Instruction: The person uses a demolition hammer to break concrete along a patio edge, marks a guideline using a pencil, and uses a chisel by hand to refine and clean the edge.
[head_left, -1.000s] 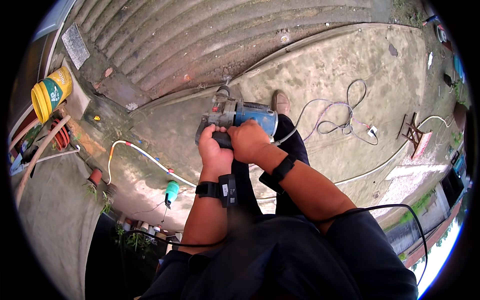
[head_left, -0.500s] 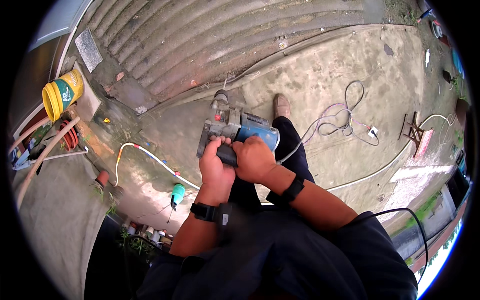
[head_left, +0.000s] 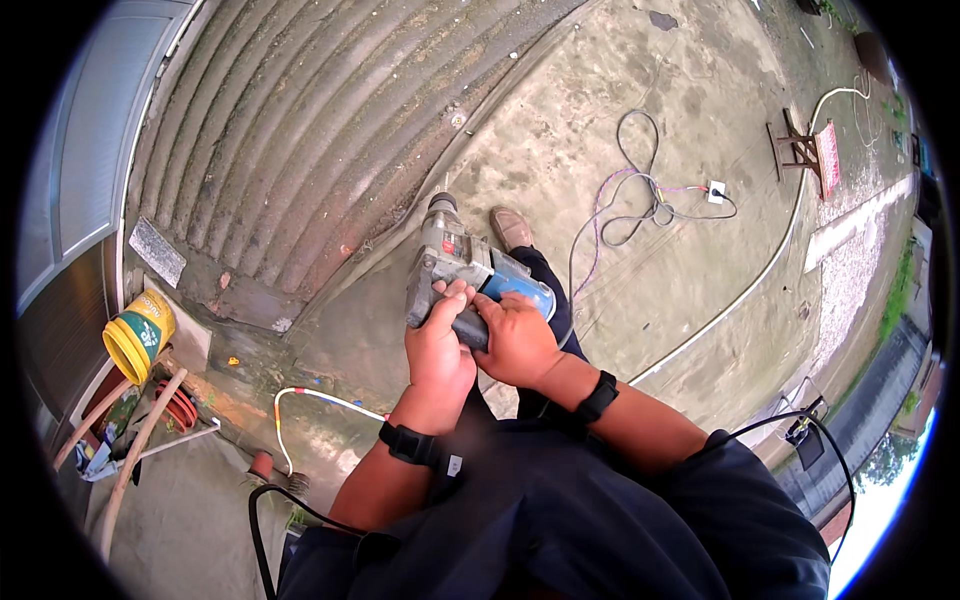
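Observation:
I hold a grey and blue hammer drill in front of my legs, its nose pointing up the picture toward the edge of a ridged concrete ramp. My left hand is closed on the dark handle at the drill's near end. My right hand grips beside it, fingers against the handle and blue housing, partly hiding both. The power cord runs down from the tool behind my hands. My shoe stands on the concrete just beyond the drill.
Yellow buckets, poles and a red hose coil sit at left by a door. A looped cord with a power socket lies on the ground at right, near a long white hose and a wooden stool.
The view has turned, bringing more of the door into sight and shifting the buckets downward. The drill now points more nearly straight up the picture. Both hands remain on it.

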